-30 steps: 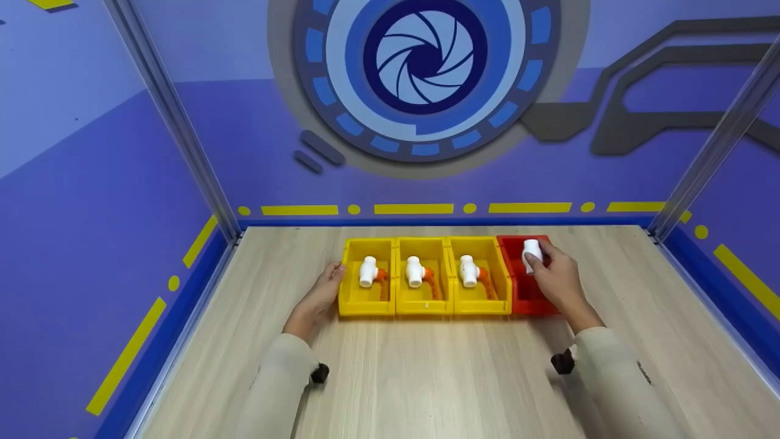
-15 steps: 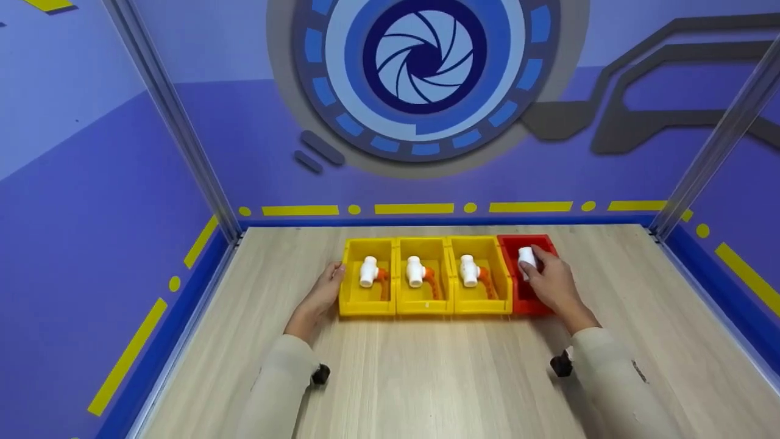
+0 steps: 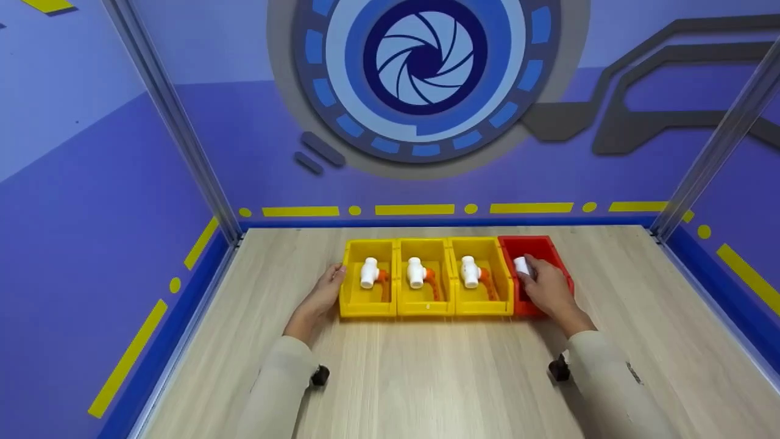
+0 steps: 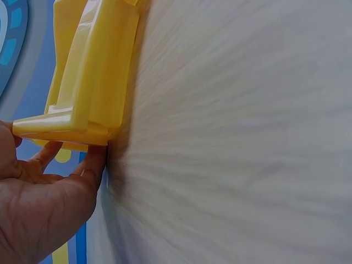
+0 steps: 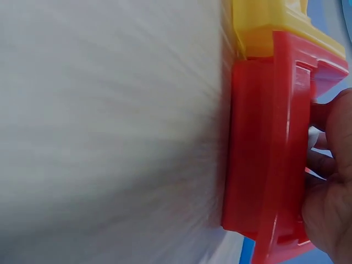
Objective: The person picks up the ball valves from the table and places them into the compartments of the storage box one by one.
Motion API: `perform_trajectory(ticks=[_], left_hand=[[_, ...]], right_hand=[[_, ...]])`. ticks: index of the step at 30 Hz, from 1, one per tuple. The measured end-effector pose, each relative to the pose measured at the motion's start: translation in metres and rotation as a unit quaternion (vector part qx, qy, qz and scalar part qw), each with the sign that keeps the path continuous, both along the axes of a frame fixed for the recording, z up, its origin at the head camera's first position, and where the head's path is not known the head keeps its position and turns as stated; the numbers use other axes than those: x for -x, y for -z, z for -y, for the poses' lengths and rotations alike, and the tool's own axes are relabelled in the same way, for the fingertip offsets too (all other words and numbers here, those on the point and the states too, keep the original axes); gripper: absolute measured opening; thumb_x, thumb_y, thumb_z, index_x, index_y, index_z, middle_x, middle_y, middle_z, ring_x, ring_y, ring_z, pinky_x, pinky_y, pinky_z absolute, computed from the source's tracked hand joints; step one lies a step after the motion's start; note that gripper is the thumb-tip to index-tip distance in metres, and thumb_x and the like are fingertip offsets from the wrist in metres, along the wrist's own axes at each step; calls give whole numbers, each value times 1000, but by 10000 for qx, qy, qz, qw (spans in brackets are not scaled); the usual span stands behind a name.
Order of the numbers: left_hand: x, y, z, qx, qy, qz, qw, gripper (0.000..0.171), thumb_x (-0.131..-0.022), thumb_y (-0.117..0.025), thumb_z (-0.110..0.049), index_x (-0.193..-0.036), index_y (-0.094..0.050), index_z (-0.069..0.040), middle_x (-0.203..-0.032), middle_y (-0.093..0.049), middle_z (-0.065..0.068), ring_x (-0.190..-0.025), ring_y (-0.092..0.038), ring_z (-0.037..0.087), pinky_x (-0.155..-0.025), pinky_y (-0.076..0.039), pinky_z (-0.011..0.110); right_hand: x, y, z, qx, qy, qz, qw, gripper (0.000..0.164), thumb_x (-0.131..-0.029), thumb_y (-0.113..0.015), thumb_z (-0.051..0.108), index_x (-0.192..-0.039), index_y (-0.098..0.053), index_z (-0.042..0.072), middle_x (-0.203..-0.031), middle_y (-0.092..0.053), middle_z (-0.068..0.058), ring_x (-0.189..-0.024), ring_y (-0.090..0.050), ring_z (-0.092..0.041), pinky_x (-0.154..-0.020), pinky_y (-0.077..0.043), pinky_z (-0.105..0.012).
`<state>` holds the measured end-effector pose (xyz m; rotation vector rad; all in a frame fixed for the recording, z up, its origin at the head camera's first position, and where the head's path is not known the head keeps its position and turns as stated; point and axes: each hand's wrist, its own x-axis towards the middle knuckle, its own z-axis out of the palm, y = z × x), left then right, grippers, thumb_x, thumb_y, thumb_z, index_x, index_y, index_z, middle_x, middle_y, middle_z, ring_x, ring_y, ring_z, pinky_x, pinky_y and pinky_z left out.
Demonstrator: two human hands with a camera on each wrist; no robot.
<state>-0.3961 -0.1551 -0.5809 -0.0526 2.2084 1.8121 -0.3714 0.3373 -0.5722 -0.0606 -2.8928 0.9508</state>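
My right hand (image 3: 550,291) pinches a white plastic ball valve (image 3: 521,266) inside the red bin (image 3: 536,244). Only the valve's white end shows, and its handle is hidden by the fingers. Three yellow bins stand in a row left of the red one; the leftmost yellow bin (image 3: 369,310) has my left hand (image 3: 318,299) against its outer left side. In the left wrist view, those fingers (image 4: 94,159) touch the bin's side wall, with the thumb near its rim. A white ball valve (image 3: 368,272) with an orange handle lies in this bin.
The middle yellow bin (image 3: 425,310) and the yellow bin beside the red one (image 3: 483,310) each hold a similar valve. All the bins stand near the back of a wood-grain table (image 3: 414,378). Printed blue and purple panels (image 3: 231,140) enclose the back and sides.
My right hand has lowered the valve and moved it slightly left and toward me within the red bin. The left hand and the yellow bins look the same.
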Motion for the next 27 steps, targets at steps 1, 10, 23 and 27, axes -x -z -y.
perform_trajectory(ticks=[1,10,23,27], left_hand=[[0,0,0,-23,-19,22,10000,55,-117,-34,-43,-165,-34,-15,-172,-36,15,-158,-35,33,-135,-20,57],[1,-1,-2,50,-20,252,9997,61,-116,-35,-48,-169,-27,-19,-176,-30,12,-164,-28,32,-136,-16,57],[2,-1,-2,-71,-55,365,9993,59,-116,-36,-48,-168,-29,-21,-176,-29,9,-165,-25,30,-137,-14,55],[1,1,0,-53,-31,302,9995,59,-116,-35,-48,-168,-29,-20,-175,-30,10,-163,-29,30,-136,-17,56]], right_hand=[[0,1,0,1,-10,7,10000,63,-108,-62,17,-163,-37,-3,-159,-49,-32,-144,-52,-49,-119,-42,-65],[-1,4,3,32,125,519,9986,65,-107,-62,14,-165,-35,1,-165,-45,-26,-152,-44,-48,-122,-39,-64],[7,1,9,-58,168,938,9954,63,-110,-58,15,-165,-32,-1,-168,-40,-27,-156,-38,-49,-122,-40,-63],[10,2,10,-166,82,894,9958,61,-111,-57,16,-164,-33,-3,-167,-42,-28,-156,-39,-49,-121,-40,-62]])
